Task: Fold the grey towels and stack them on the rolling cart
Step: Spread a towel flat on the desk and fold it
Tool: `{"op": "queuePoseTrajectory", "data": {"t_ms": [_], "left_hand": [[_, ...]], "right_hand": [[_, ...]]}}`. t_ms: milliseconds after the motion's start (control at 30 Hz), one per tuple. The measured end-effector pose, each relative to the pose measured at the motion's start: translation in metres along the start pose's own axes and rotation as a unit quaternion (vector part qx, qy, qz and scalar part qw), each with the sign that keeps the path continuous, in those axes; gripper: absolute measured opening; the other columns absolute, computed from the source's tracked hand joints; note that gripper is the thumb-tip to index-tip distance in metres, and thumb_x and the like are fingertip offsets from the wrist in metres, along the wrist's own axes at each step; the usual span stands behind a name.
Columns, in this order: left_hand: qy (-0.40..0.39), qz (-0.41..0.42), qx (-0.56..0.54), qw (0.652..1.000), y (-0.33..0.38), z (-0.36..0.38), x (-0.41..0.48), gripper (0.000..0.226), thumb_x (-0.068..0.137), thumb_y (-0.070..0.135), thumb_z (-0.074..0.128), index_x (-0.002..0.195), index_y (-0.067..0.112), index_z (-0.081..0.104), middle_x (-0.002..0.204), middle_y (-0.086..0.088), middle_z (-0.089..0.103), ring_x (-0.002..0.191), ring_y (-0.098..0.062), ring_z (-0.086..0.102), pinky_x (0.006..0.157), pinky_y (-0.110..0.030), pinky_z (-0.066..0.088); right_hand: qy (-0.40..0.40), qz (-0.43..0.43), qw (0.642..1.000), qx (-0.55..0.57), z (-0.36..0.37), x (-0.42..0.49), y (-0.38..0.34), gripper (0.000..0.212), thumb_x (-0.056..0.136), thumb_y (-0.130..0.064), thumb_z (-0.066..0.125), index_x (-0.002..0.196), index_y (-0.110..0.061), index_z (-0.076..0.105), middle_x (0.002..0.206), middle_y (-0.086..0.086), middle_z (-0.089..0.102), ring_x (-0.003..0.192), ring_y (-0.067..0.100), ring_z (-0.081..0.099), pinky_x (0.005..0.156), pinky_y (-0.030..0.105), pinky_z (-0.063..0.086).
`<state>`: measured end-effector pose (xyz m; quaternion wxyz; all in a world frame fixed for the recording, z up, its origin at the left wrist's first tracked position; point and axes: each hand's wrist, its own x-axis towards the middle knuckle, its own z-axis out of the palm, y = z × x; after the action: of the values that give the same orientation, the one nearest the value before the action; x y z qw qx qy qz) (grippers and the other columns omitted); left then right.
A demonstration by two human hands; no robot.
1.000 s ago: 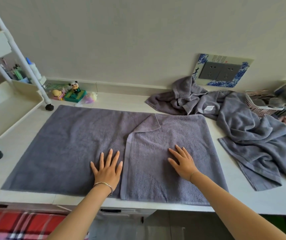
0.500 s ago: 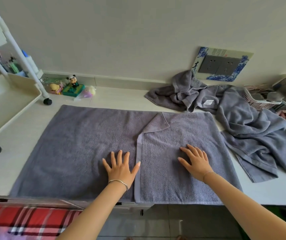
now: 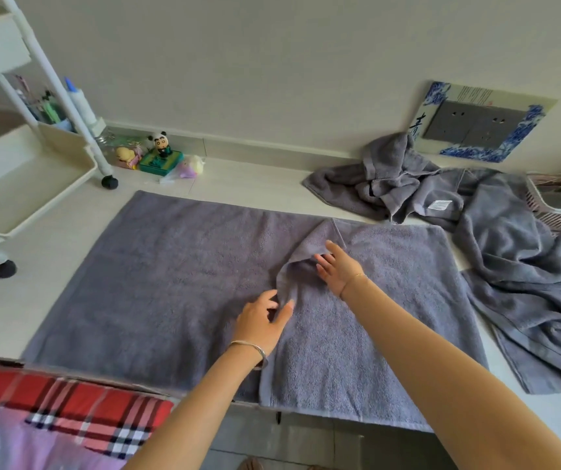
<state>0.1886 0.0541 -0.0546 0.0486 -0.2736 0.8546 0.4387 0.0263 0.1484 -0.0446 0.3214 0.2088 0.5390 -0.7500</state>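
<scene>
A large grey towel (image 3: 177, 279) lies flat on the white counter, its right part folded over to the left. My left hand (image 3: 260, 322) pinches the folded flap's edge between thumb and fingers near the middle. My right hand (image 3: 338, 268) is farther back, with fingers tucked under the raised flap corner (image 3: 309, 242) and one finger over it. The flap edge is lifted off the layer below between my hands. The white rolling cart (image 3: 35, 184) stands on the counter at the far left, and its lower tray holds no towels.
A crumpled heap of more grey towels (image 3: 516, 259) covers the right of the counter, up against a pink basket (image 3: 559, 213). Small toys (image 3: 162, 154) sit by the wall near a cart wheel (image 3: 109, 182). Red plaid fabric (image 3: 68, 408) lies below the counter's front edge.
Both hands lay flat on the towel before. They have moved inward to the folded edge and taken hold of it, and the flap's far corner has risen.
</scene>
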Motion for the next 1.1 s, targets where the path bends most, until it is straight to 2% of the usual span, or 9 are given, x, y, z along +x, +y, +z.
{"op": "queuePoseTrajectory", "data": {"t_ms": [67, 200, 300, 400, 533, 733, 867, 967, 1100], "left_hand": [[-0.004, -0.024, -0.062, 0.998, 0.002, 0.001, -0.001, 0.048, 0.089, 0.042, 0.057, 0.127, 0.015, 0.047, 0.099, -0.003, 0.062, 0.090, -0.016, 0.056, 0.075, -0.021, 0.041], [-0.060, -0.002, -0.002, 0.998, 0.004, 0.014, -0.009, 0.030, 0.088, 0.042, 0.057, 0.079, 0.014, 0.051, 0.065, 0.000, 0.050, 0.056, -0.012, 0.045, 0.052, -0.022, 0.034], [-0.082, 0.010, -0.027, 0.996, 0.010, 0.020, -0.014, 0.030, 0.092, 0.039, 0.053, 0.102, 0.013, 0.062, 0.090, -0.003, 0.067, 0.078, -0.013, 0.060, 0.068, -0.027, 0.047], [-0.118, -0.030, -0.140, 0.983, 0.033, 0.014, -0.026, 0.032, 0.097, 0.035, 0.046, 0.124, 0.021, 0.053, 0.117, 0.011, 0.058, 0.110, -0.007, 0.054, 0.089, -0.019, 0.039], [-0.151, -0.083, -0.308, 0.936, 0.076, -0.002, -0.039, 0.036, 0.097, 0.035, 0.045, 0.129, 0.020, 0.047, 0.122, 0.013, 0.051, 0.112, -0.003, 0.044, 0.097, -0.018, 0.031], [-0.152, -0.078, -0.411, 0.896, 0.121, -0.034, -0.043, 0.017, 0.096, 0.027, 0.048, 0.104, 0.018, 0.060, 0.096, 0.014, 0.064, 0.084, 0.004, 0.059, 0.070, -0.008, 0.048], [-0.130, -0.044, -0.438, 0.888, 0.122, -0.072, -0.049, 0.015, 0.094, 0.023, 0.051, 0.096, 0.017, 0.065, 0.091, 0.007, 0.072, 0.084, -0.003, 0.066, 0.079, -0.017, 0.051], [-0.132, -0.023, -0.465, 0.875, 0.108, -0.109, -0.055, 0.019, 0.095, 0.017, 0.049, 0.096, 0.010, 0.066, 0.083, 0.002, 0.074, 0.076, -0.006, 0.070, 0.066, -0.017, 0.055], [-0.142, -0.023, -0.456, 0.878, 0.070, -0.161, -0.063, 0.022, 0.093, 0.018, 0.049, 0.101, 0.008, 0.067, 0.098, -0.005, 0.073, 0.089, -0.012, 0.070, 0.073, -0.018, 0.055]], "right_hand": [[0.014, 0.007, 1.000, -0.001, 0.003, 0.013, -0.001, 0.037, 0.095, -0.022, 0.053, 0.129, -0.008, 0.049, 0.137, 0.006, 0.051, 0.124, 0.018, 0.052, 0.087, 0.024, 0.047], [-0.015, 0.024, 0.998, -0.058, 0.007, 0.028, -0.003, 0.041, 0.093, -0.026, 0.057, 0.130, -0.010, 0.048, 0.120, 0.001, 0.057, 0.111, 0.013, 0.058, 0.064, 0.017, 0.047], [-0.042, 0.029, 0.990, -0.131, 0.006, 0.034, -0.007, 0.022, 0.094, -0.023, 0.055, 0.113, -0.011, 0.052, 0.092, -0.001, 0.060, 0.078, 0.009, 0.059, 0.054, 0.018, 0.049], [-0.063, -0.009, 0.984, -0.165, 0.002, 0.030, -0.019, 0.014, 0.098, -0.019, 0.047, 0.087, -0.012, 0.050, 0.080, 0.003, 0.053, 0.072, 0.014, 0.057, 0.065, 0.026, 0.050], [-0.097, -0.125, 0.976, -0.148, 0.000, 0.004, -0.056, 0.016, 0.099, -0.025, 0.045, 0.083, -0.019, 0.046, 0.074, -0.001, 0.050, 0.069, 0.012, 0.054, 0.071, 0.025, 0.044], [-0.132, -0.219, 0.958, -0.128, 0.025, -0.038, -0.109, 0.025, 0.098, -0.023, 0.046, 0.074, -0.017, 0.041, 0.068, 0.000, 0.046, 0.063, 0.010, 0.049, 0.056, 0.016, 0.042], [-0.144, -0.261, 0.946, -0.128, 0.060, -0.055, -0.112, 0.027, 0.097, -0.024, 0.050, 0.071, -0.019, 0.043, 0.068, -0.003, 0.050, 0.064, 0.008, 0.051, 0.061, 0.017, 0.042], [-0.151, -0.303, 0.932, -0.130, 0.101, -0.069, -0.101, 0.027, 0.096, -0.022, 0.052, 0.071, -0.018, 0.043, 0.067, -0.003, 0.050, 0.065, 0.009, 0.049, 0.065, 0.017, 0.042], [-0.135, -0.366, 0.913, -0.117, 0.163, -0.087, -0.083, 0.032, 0.095, -0.017, 0.053, 0.066, -0.018, 0.040, 0.064, -0.003, 0.048, 0.062, 0.006, 0.047, 0.065, 0.014, 0.040]]}}
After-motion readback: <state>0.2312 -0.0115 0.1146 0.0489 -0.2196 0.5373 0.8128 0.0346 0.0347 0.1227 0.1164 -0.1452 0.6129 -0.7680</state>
